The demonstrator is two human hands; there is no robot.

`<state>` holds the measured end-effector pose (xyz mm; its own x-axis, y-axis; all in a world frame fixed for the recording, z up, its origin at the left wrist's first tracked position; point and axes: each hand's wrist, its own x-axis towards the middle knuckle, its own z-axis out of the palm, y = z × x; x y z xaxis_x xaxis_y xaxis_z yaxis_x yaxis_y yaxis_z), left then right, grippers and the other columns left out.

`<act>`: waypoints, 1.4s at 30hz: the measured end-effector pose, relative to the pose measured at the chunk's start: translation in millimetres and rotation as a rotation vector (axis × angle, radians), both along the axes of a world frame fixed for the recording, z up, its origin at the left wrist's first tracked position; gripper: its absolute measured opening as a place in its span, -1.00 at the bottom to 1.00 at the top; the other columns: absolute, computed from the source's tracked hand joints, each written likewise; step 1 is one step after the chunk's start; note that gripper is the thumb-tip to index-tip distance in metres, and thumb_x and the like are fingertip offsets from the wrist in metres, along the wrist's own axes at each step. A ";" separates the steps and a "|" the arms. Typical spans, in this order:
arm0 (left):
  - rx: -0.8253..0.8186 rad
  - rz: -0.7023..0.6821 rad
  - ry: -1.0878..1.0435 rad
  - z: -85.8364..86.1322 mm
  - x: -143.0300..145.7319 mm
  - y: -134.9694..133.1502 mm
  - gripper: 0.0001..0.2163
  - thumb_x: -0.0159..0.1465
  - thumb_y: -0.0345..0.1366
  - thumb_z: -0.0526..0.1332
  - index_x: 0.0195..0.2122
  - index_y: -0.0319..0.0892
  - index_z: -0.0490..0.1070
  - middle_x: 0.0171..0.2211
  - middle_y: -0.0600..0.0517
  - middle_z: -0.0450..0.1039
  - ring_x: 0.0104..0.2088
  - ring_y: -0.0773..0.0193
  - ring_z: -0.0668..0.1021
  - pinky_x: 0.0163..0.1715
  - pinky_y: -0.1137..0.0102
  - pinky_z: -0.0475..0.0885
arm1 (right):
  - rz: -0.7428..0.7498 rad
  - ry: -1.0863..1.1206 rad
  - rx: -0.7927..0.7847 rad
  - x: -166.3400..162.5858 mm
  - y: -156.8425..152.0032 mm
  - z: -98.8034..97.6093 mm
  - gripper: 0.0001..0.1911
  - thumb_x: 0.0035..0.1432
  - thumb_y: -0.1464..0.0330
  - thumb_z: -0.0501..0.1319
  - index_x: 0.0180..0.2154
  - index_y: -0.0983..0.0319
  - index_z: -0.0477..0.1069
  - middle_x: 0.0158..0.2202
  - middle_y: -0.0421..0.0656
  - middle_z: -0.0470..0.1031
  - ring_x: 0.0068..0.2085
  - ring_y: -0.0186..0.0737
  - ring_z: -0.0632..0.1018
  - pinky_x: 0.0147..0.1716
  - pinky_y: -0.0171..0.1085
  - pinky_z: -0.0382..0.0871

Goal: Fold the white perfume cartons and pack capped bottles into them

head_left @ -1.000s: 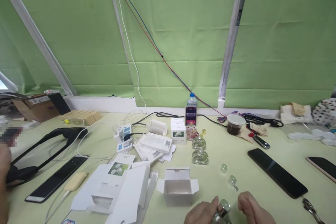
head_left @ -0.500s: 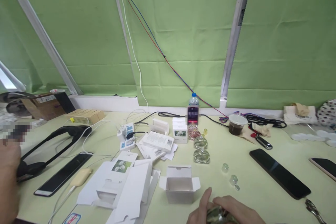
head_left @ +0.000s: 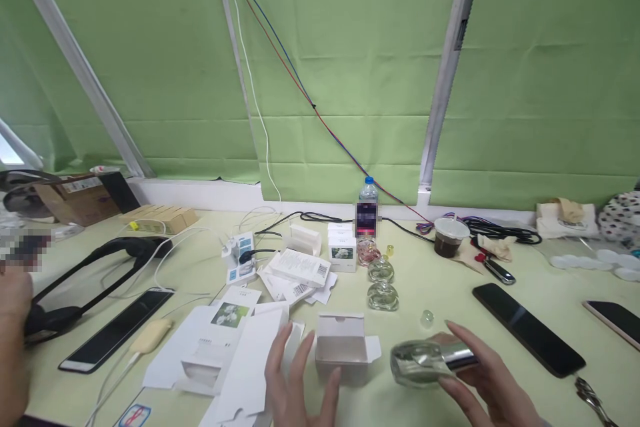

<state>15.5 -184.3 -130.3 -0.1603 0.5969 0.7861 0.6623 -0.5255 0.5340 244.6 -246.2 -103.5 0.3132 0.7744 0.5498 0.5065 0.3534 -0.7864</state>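
Note:
My right hand [head_left: 487, 380] holds a clear glass perfume bottle [head_left: 419, 361] with a silver cap, lying sideways with its base pointing left. My left hand [head_left: 297, 377] is open with its fingers spread, hovering just left of an open white carton [head_left: 345, 345]. Neither hand touches the carton. Two more glass bottles [head_left: 383, 283] stand in a row behind it, and a small clear cap [head_left: 427, 318] lies on the table near the held bottle.
Flattened white cartons [head_left: 225, 353] lie at the left front, with a black phone [head_left: 117, 329] and cables beyond. Another black phone [head_left: 530, 327] lies at the right. A water bottle [head_left: 367, 210], a lidded cup [head_left: 450, 235] and another person's hand [head_left: 13, 320] at the far left.
Both hands were together at the bottom edge on the bottle. Now the right hand has lifted it sideways, and the left hand has let go and moved left toward the open carton.

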 end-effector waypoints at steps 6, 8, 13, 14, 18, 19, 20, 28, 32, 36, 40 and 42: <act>-0.270 -0.206 -0.035 -7.2 1.1 8.7 -0.62 0.32 -0.16 0.12 0.17 0.03 0.29 0.18 -0.05 0.28 0.19 0.02 0.34 0.10 0.17 0.32 | 0.071 -0.330 0.131 -31.7 26.9 30.8 -0.64 0.27 0.36 0.12 0.10 0.11 0.26 -0.04 -0.14 0.55 -0.07 -0.23 0.59 -0.11 -0.38 0.51; -0.269 -0.221 -0.087 -13.9 2.3 6.9 -0.66 0.33 -0.17 0.11 0.12 0.02 0.37 0.09 -0.05 0.38 0.12 0.09 0.42 0.04 0.28 0.38 | 0.162 -0.421 0.176 -41.7 36.4 38.3 -0.64 0.28 0.45 0.07 0.10 0.13 0.24 -0.02 -0.12 0.52 -0.04 -0.23 0.56 -0.08 -0.35 0.48; -0.224 -0.287 -0.226 -20.3 0.8 4.8 -0.69 0.30 -0.12 0.15 0.02 -0.01 0.47 -0.06 -0.04 0.45 -0.03 0.17 0.52 -0.10 0.42 0.43 | 0.305 -0.558 0.214 -60.2 49.3 47.6 -0.58 0.23 0.57 0.00 0.09 0.19 0.24 -0.10 -0.07 0.53 -0.10 -0.19 0.55 -0.13 -0.30 0.48; -0.235 -0.298 -0.238 -20.7 -0.3 4.9 -0.69 0.29 -0.11 0.17 0.02 0.00 0.47 -0.06 -0.03 0.45 -0.04 0.17 0.52 -0.09 0.42 0.43 | 0.311 -0.578 0.213 -62.3 50.4 47.8 -0.58 0.21 0.57 0.01 0.08 0.19 0.26 -0.13 -0.08 0.54 -0.13 -0.17 0.56 -0.17 -0.28 0.49; -0.269 -0.350 -0.280 -20.1 -4.4 5.7 -0.67 0.24 -0.07 0.21 -0.01 0.00 0.49 -0.06 -0.03 0.45 -0.03 0.14 0.51 -0.03 0.36 0.41 | 0.330 -0.647 0.191 -66.5 52.0 42.8 -0.56 0.16 0.58 0.03 0.06 0.19 0.30 -0.21 -0.10 0.56 -0.23 -0.12 0.55 -0.26 -0.23 0.49; -0.277 -0.363 -0.290 -18.8 -4.9 5.9 -0.67 0.22 -0.05 0.22 -0.03 -0.01 0.50 -0.07 -0.04 0.45 -0.03 0.11 0.51 -0.03 0.34 0.42 | 0.341 -0.653 0.169 -66.9 51.9 40.6 -0.55 0.15 0.59 0.03 0.05 0.18 0.30 -0.22 -0.12 0.56 -0.24 -0.11 0.53 -0.27 -0.22 0.48; -0.292 -0.373 -0.298 -17.0 -5.0 6.2 -0.67 0.21 -0.03 0.23 -0.06 -0.02 0.51 -0.07 -0.05 0.45 -0.02 0.08 0.51 -0.03 0.31 0.42 | 0.357 -0.649 0.142 -67.2 51.7 38.3 -0.54 0.14 0.59 0.02 0.05 0.17 0.30 -0.23 -0.12 0.55 -0.25 -0.11 0.52 -0.28 -0.21 0.47; -0.418 -0.523 -0.323 2.3 -3.5 9.1 -0.80 0.17 -0.21 0.28 -0.18 -0.08 0.51 -0.15 -0.03 0.53 -0.08 0.08 0.53 -0.12 0.33 0.46 | 0.389 -0.672 -0.064 -69.7 51.3 31.3 -0.41 0.06 0.62 0.07 0.09 0.03 0.25 -0.13 -0.12 0.41 -0.19 -0.16 0.49 -0.26 -0.26 0.50; -0.458 -0.526 -0.308 5.7 -3.3 7.4 -0.82 0.19 -0.22 0.25 -0.19 -0.09 0.49 -0.15 -0.03 0.52 -0.07 0.06 0.52 -0.12 0.31 0.45 | 0.359 -0.765 -0.047 -68.9 51.9 33.4 -0.52 0.11 0.57 0.13 0.04 0.07 0.28 -0.23 -0.15 0.42 -0.26 -0.18 0.51 -0.34 -0.31 0.49; -0.462 -0.552 -0.290 8.8 -1.7 5.6 -0.83 0.20 -0.23 0.24 -0.19 -0.09 0.49 -0.17 -0.03 0.51 -0.10 0.08 0.52 -0.15 0.33 0.44 | 0.306 -0.825 0.050 -70.3 52.4 27.1 -0.67 0.20 0.55 0.03 -0.05 0.15 0.32 -0.33 -0.18 0.48 -0.31 -0.17 0.52 -0.40 -0.32 0.43; -0.460 -0.539 -0.269 8.2 -0.3 5.4 -0.84 0.23 -0.20 0.20 -0.23 -0.10 0.50 -0.22 -0.03 0.52 -0.18 0.09 0.55 -0.23 0.34 0.46 | 0.238 -0.895 0.103 -76.6 54.3 19.0 -0.77 0.19 0.53 0.03 -0.16 0.18 0.33 -0.38 -0.20 0.52 -0.41 -0.20 0.53 -0.51 -0.31 0.29; -0.439 -0.532 -0.271 5.2 -0.1 5.5 -0.84 0.23 -0.20 0.20 -0.24 -0.11 0.50 -0.23 -0.03 0.52 -0.18 0.09 0.55 -0.24 0.35 0.46 | 0.229 -0.924 0.089 -80.3 55.2 17.8 -0.77 0.11 0.54 0.08 -0.19 0.19 0.32 -0.39 -0.21 0.54 -0.43 -0.20 0.54 -0.51 -0.30 0.27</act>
<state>15.4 -178.8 -125.1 0.0837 0.8983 0.4314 0.1925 -0.4394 0.8774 164.3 -191.1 -85.7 -0.4278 0.7067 0.5635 0.8250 0.5599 -0.0760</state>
